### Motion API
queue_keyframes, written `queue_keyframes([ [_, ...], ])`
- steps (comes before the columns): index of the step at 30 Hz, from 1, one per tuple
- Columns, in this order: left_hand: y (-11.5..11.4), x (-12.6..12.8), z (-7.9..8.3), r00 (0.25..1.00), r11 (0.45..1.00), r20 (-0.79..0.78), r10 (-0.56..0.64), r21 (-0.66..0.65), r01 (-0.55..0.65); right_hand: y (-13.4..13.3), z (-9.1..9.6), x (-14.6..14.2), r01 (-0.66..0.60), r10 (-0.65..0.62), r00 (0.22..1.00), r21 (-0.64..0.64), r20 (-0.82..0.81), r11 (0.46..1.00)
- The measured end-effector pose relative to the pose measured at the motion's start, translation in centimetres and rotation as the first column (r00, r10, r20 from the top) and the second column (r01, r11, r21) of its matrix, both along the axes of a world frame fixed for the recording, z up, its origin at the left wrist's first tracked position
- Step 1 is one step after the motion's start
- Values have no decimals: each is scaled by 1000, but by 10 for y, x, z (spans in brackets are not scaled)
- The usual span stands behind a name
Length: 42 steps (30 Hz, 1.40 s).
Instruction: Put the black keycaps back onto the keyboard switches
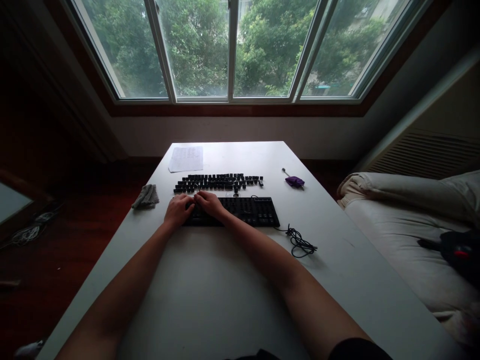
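Observation:
A black keyboard (249,211) lies on the white table (210,290). Just behind it, loose black keycaps (217,182) are laid out in rows. My left hand (177,210) rests on the keyboard's left end with its fingers curled. My right hand (208,202) is beside it, fingers bunched over the keyboard's upper left edge close to the keycaps. The two hands nearly touch. Anything pinched between the fingers is too small and dark to make out.
The keyboard's coiled black cable (300,242) lies to its right. A purple tool (294,181) sits at the right rear, a grey cloth (146,197) at the left edge, a printed sheet (186,159) at the back. A bed (408,235) stands to the right, a window behind.

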<state>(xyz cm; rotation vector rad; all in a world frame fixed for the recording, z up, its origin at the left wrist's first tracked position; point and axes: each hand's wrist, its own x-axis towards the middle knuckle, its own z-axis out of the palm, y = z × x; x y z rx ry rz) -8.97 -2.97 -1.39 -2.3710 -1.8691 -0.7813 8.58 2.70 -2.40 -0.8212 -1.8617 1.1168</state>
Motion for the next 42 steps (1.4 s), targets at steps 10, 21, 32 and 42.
queue_keyframes([
  [10,-5,5,0,999,999,-13,32,11,-32,-6,9,10,-23,15,995,80,101,997],
  [21,-5,15,1,1000,1000,12,7,4,-7,-7,14,21,-52,36,997,223,74,973],
  [32,-8,-2,18,966,958,41,-254,-127,257,-12,16,33,73,-74,997,98,12,993],
  [42,-4,-3,11,957,947,64,-283,-143,289,-14,17,33,74,-79,996,143,30,987],
])
